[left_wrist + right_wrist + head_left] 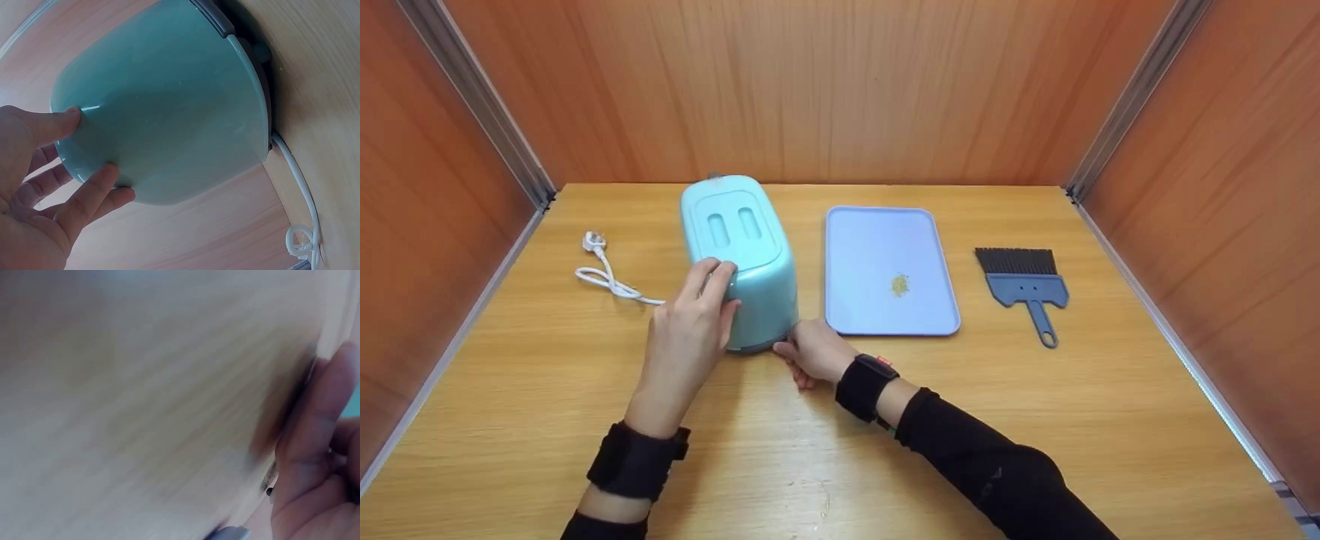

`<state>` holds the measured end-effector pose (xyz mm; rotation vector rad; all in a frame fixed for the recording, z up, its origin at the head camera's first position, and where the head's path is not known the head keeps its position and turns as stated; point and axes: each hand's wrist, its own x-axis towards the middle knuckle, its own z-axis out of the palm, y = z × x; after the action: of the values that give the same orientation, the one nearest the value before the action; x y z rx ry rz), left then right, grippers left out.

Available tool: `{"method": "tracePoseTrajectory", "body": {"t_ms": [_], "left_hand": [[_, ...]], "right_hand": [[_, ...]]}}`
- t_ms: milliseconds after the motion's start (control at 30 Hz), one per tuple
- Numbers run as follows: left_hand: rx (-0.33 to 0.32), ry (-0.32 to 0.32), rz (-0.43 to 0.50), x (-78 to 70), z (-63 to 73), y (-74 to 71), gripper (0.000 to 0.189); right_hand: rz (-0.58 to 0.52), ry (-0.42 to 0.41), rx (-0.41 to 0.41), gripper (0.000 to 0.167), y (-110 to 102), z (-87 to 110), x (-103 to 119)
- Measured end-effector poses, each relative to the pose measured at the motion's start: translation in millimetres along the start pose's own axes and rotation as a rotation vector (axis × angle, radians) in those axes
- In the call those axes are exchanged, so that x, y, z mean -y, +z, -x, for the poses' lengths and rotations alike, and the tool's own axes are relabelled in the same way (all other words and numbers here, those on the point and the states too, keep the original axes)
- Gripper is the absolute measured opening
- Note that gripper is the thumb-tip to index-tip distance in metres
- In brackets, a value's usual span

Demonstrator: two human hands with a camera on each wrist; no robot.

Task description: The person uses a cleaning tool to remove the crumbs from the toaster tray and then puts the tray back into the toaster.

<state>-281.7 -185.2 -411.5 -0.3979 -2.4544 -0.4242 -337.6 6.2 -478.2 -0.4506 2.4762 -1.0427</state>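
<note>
A light blue toaster (pixel 765 304) with two oval recesses on top stands left of centre on the table. My left hand (pixel 686 330) holds its near left upper corner, and in the left wrist view the fingers (pixel 93 194) are spread against the smooth end of the toaster (pixel 169 112). Low at the near right corner, my right hand (pixel 817 349) has its thumb and curled fingers at the toaster's dark base. I cannot tell which part they grip. The right wrist view is blurred, with curled fingers (pixel 312 422) at its right edge.
The toaster's white cord and plug (pixel 594 241) lie looped to its left. On its right is a lilac tray (pixel 877 240) bearing a small heap of yellowish crumbs (pixel 900 285). A blue brush (pixel 1027 289) with black bristles lies farther right. Wooden panels (pixel 840 90) enclose the table.
</note>
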Motion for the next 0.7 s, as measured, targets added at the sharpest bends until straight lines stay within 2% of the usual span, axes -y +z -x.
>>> {"method": "tracePoseTrajectory", "body": {"t_ms": [133,533,700], "left_hand": [[0.011,-0.001,0.001,-0.2,0.2,0.5,0.047],[0.027,-0.004,0.009,-0.2,-0.6,-1.0,0.048],[0.040,-0.011,0.020,1.6,-1.1,-1.9,0.048]], "right_hand": [[0.015,-0.002,0.013,0.048,-0.6,-0.1,0.0],[-0.043,0.038,0.012,0.044,-1.3,-0.9,0.2],[-0.064,0.029,0.012,0.044,-1.4,-1.5,0.0]]}}
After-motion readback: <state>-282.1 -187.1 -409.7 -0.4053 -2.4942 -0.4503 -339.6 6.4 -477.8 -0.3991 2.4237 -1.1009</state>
